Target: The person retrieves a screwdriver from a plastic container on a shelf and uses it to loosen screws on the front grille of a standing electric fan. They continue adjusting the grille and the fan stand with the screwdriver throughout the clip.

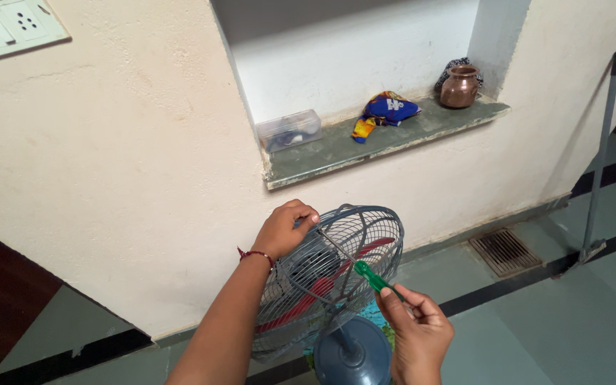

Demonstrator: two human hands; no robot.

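A grey table fan [336, 278] with red blades stands on the floor against the wall, seen from behind. My left hand [284, 229] grips the top rim of its wire guard, a red thread around the wrist. My right hand [415, 329] holds a green-handled screwdriver [372, 276]. Its metal shaft runs up and left to the guard's rim, close beside my left hand's fingers. The fan's round grey base [352, 353] sits below, between my arms.
A wall niche shelf [386, 146] holds a clear plastic box [290, 130], a colourful cloth [386, 112] and a copper pot [460, 87]. A floor drain grate [505, 251] lies right of the fan. A long-handled wiper [599, 164] leans at the right. A switchboard [8, 27] is top left.
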